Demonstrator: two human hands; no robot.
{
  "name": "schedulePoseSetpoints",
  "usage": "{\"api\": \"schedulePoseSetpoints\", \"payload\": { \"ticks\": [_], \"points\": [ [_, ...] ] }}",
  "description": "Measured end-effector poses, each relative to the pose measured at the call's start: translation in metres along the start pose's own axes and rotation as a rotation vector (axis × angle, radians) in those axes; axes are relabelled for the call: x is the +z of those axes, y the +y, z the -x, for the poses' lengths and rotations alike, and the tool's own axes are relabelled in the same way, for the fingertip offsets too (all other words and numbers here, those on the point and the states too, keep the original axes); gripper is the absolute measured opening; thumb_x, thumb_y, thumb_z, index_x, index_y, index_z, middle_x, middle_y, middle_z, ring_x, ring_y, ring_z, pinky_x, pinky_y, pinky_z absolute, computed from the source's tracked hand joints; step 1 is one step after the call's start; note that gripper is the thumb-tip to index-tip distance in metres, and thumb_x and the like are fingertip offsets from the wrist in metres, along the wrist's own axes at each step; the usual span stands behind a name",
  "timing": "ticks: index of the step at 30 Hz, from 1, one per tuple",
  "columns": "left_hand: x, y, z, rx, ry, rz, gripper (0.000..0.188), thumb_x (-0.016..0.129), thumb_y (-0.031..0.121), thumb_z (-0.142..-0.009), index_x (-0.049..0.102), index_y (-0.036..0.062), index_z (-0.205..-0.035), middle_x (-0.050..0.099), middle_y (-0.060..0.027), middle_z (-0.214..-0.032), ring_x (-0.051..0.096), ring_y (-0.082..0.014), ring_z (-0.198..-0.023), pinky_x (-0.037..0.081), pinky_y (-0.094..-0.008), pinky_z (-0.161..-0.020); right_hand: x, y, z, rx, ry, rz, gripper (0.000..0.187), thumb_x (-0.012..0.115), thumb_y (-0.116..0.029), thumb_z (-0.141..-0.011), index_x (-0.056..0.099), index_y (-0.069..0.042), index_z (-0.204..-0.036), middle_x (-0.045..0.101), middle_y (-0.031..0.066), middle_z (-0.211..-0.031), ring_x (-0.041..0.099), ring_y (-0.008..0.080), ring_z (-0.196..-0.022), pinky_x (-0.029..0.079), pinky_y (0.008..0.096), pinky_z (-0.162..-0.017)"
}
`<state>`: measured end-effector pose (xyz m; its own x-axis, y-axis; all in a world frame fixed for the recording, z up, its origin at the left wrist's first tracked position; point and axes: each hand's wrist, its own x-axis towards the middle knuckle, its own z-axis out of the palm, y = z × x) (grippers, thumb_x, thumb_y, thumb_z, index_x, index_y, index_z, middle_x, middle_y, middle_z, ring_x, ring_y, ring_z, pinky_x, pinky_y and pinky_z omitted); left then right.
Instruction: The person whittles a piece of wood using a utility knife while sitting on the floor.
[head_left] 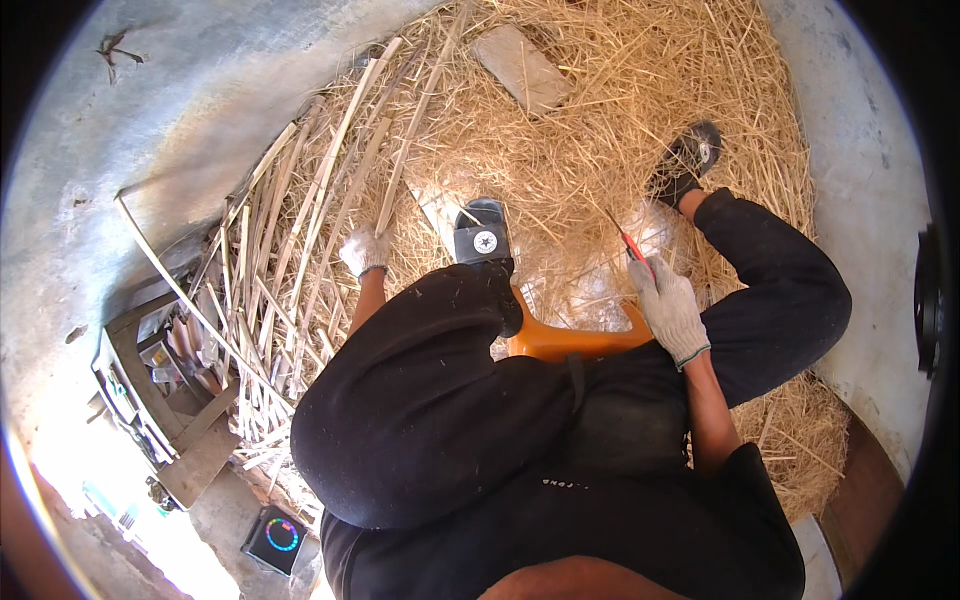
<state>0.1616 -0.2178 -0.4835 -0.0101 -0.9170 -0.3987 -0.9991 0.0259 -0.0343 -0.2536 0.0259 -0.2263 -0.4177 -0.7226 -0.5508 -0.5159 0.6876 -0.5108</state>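
Observation:
My left hand, in a pale work glove, is at the right side of a pile of split bamboo strips. Its fingers are closed at the near end of one long bamboo strip, which slants away toward the far wall; the fingertips look blurred. In my gloved right hand is a knife with a red handle, held in front of my right thigh. Its thin dark blade points away and slightly left, over loose shavings.
I sit on an orange plastic stool amid straw-like shavings. A flat stone block lies at the far side. Grey walls curve around. At left stands a wooden frame with clutter; a black device with a coloured ring sits near it.

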Motion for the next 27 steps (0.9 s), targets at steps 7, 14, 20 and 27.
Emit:
{"api": "schedulePoseSetpoints", "payload": {
  "ticks": [7, 14, 20, 27],
  "points": [
    [-0.154, 0.010, 0.062, 0.131, 0.291, 0.107, 0.029, 0.067, 0.026, -0.085, 0.065, 0.0177, -0.113, 0.072, -0.0138, -0.084, 0.071, -0.0323, -0.069, 0.058, -0.0438, -0.059, -0.009, -0.015, 0.005, -0.092, 0.042, -0.131, 0.038, 0.056, -0.037, -0.097, 0.058, 0.000, -0.105, 0.059, 0.0229, -0.074, 0.060, 0.0383, -0.066, 0.046, 0.0449, -0.061],
    [-0.402, 0.028, 0.181, 0.384, 0.517, -0.457, 0.027, 0.063, 0.017, -0.088, 0.063, 0.0158, -0.115, 0.071, -0.0108, -0.094, 0.070, -0.0304, -0.084, 0.055, -0.0436, -0.071, -0.006, -0.181, 0.016, -0.494, -0.147, -0.510, 0.044, 0.067, -0.037, -0.090, 0.059, -0.006, -0.119, 0.061, 0.0137, -0.073, 0.061, 0.0209, -0.068, 0.049, 0.0366, -0.067],
    [-0.512, 0.109, 0.325, 0.344, 0.431, -1.015, 0.020, 0.064, 0.015, -0.088, 0.064, 0.0160, -0.109, 0.070, -0.0077, -0.090, 0.069, -0.0231, -0.082, 0.053, -0.0379, -0.076, 0.041, -0.256, 0.016, -0.888, 0.048, -0.520, 0.042, 0.074, -0.035, -0.083, 0.065, -0.008, -0.114, 0.064, 0.0113, -0.069, 0.064, 0.0256, -0.062, 0.051, 0.0372, -0.061],
    [-0.521, 0.145, 0.354, 1.059, 1.030, -0.592, 0.037, 0.080, 0.013, -0.075, 0.067, 0.0175, -0.109, 0.072, 0.0003, -0.107, 0.065, -0.0199, -0.107, 0.046, -0.0410, -0.103, -0.009, -0.213, 0.005, -0.915, 0.336, -0.391, 0.023, 0.071, -0.029, -0.085, 0.067, -0.007, -0.091, 0.065, 0.0156, -0.069, 0.066, 0.0325, -0.066, 0.051, 0.0415, -0.060]
  ]
}}
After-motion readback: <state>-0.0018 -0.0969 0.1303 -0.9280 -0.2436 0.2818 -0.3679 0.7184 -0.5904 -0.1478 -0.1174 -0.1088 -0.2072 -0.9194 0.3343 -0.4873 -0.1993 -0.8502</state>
